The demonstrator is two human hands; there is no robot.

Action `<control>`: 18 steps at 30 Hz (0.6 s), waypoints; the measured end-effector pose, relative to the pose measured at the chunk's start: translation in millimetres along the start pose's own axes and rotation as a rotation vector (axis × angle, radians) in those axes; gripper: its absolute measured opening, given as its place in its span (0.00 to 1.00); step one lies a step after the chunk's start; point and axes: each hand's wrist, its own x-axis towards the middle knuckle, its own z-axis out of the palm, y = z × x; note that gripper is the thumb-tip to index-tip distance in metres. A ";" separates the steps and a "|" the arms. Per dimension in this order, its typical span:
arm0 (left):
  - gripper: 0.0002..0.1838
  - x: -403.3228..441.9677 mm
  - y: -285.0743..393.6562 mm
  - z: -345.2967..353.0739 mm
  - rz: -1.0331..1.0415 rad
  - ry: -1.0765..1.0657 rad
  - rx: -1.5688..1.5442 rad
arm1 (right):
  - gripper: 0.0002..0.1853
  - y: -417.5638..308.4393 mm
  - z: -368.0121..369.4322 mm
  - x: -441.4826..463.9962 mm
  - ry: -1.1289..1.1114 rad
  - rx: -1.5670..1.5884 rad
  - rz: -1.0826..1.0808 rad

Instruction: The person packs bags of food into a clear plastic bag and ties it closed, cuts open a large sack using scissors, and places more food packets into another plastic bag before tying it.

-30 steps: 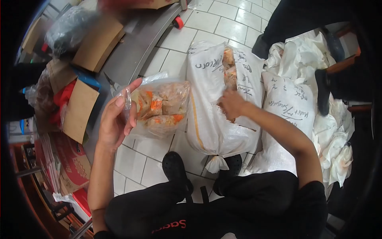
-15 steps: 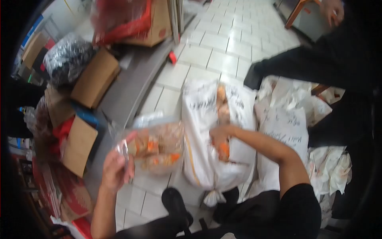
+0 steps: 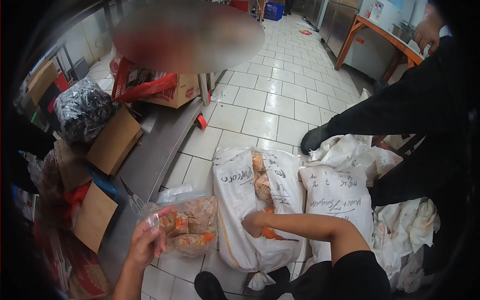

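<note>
Noting cardboard flaps (image 3: pixel 95 217) near scissors (image 3: pixel 132 197). Gripping a clear bag of packets (image 3: pixel 202 205) with the half-curled left hand (image 3: pixel 145 242), just left of the slit white sack (image 3: pixel 232 200). Holding the right hand (image 3: pixel 254 223) inside it, with grip impossible to tell. Finding another person's shoe (image 3: pixel 314 138) and a second sack (image 3: pixel 335 195) farther right. Overlooking grey metal tabletop (image 3: pixel 167 125), then white floor tiles (image 3: pixel 270 105).

Left hand (image 3: pixel 144 242) grips a clear bag (image 3: pixel 190 227) by its top, packs (image 3: pixel 192 242) inside; right hand (image 3: pixel 255 224) dips into the slit of a white sack (image 3: pixel 231 215), fingers hidden. Scissors (image 3: pixel 133 201) lie on the grey trolley (image 3: pixel 159 135).
</note>
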 end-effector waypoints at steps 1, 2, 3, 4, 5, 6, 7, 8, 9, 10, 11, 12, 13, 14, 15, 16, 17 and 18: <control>0.38 -0.6 -0.1 1.8 0.008 -0.001 -0.002 | 0.16 -2.0 0.2 -8.5 0.055 0.069 0.076; 0.38 -1.7 0.8 2.8 0.008 0.022 0.008 | 0.16 -0.6 10.1 -4.7 0.060 0.066 0.078; 0.37 -3.9 2.2 2.3 0.006 0.045 0.024 | 0.19 0.8 24.9 5.6 0.159 0.119 0.110; 0.37 -6.6 2.3 1.2 0.005 0.046 0.035 | 0.22 -4.1 32.8 7.0 0.258 0.175 0.141; 0.36 -8.1 0.9 -0.1 0.016 0.051 0.037 | 0.22 -9.4 43.5 5.5 0.266 0.174 0.139; 0.35 -9.4 -0.4 -0.6 0.031 0.055 0.032 | 0.22 -19.4 49.6 -8.5 0.459 0.283 0.268; 0.35 -11.4 -0.4 -2.3 0.036 0.055 0.028 | 0.21 -23.1 54.5 -18.1 0.548 0.333 0.335; 0.34 -13.2 -0.7 -5.2 0.035 0.061 -0.001 | 0.21 -26.8 59.5 -27.5 0.642 0.387 0.396; 0.33 -14.7 -1.4 -7.3 0.033 0.070 -0.033 | 0.27 -23.7 60.0 -36.3 0.609 0.301 0.426; 0.33 -16.2 -2.4 -8.2 0.032 0.074 -0.043 | 0.31 -20.3 57.5 -51.7 0.589 0.261 0.439; 0.32 -16.9 -2.3 -8.9 0.036 0.069 -0.048 | 0.35 -16.7 54.9 -67.3 0.569 0.221 0.452; 0.31 -16.1 -1.4 -9.2 0.042 0.060 -0.050 | 0.37 -12.0 44.3 -97.1 0.558 0.567 0.493; 0.31 -14.2 -1.4 -9.5 0.041 0.057 -0.052 | 0.40 -4.4 51.6 -107.6 0.621 0.737 0.499; 0.31 -12.2 -2.7 -10.1 0.050 0.037 -0.056 | 0.43 3.0 59.0 -118.1 0.691 0.905 0.500; 0.31 -12.2 -4.5 -11.4 0.053 0.029 -0.062 | 0.48 14.6 74.4 -117.1 0.835 0.893 0.459; 0.31 -10.7 -3.8 -11.9 0.061 0.019 -0.061 | 0.48 19.8 80.8 -123.7 0.859 0.887 0.473; 0.31 -9.5 -2.4 -11.6 0.052 0.021 -0.063 | 0.48 26.3 86.1 -129.5 0.865 0.892 0.475; 0.32 -8.5 -1.8 -11.0 0.054 0.025 -0.080 | 0.49 30.9 90.1 -137.6 0.871 0.954 0.514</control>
